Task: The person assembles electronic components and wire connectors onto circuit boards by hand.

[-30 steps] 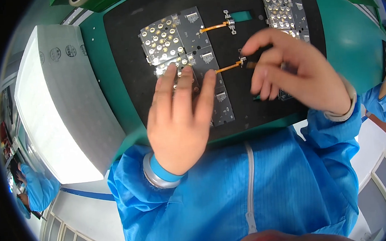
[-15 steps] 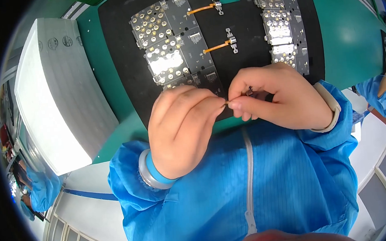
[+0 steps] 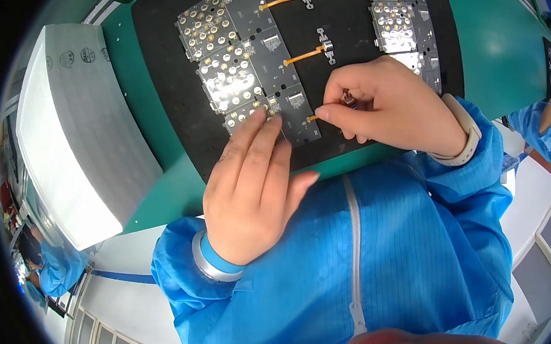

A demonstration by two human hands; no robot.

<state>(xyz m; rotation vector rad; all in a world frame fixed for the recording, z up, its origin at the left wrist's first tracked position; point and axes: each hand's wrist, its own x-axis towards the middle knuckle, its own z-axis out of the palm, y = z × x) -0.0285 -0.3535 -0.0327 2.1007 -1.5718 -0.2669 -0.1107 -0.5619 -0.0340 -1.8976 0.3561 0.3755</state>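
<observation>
My left hand [image 3: 246, 190] is open, its fingers stretched out over the lowest dark circuit board [image 3: 299, 120] of the left column, fingertips on or just above its round metal pads. In a pinch of thumb and forefinger, my right hand [image 3: 389, 106] holds an orange flex cable [image 3: 313, 118]. The cable's tip meets the right edge of that board. A small dark metal part shows inside the curled right fingers, mostly hidden. Farther up the column, two boards each have an orange flex cable [image 3: 304, 57] at the right edge, ending in a small metal connector bracket [image 3: 326, 46].
The boards lie on a black mat [image 3: 349, 32] over a green table [image 3: 490, 42]. Another column of boards [image 3: 395, 26] stands on the right. A large white foam-like block [image 3: 87, 134] is at the left. Co-workers in blue sit at both sides.
My left hand has let go of the cable tip and spread over the lowest board. My right hand has moved up, bringing the cable to the board's edge.
</observation>
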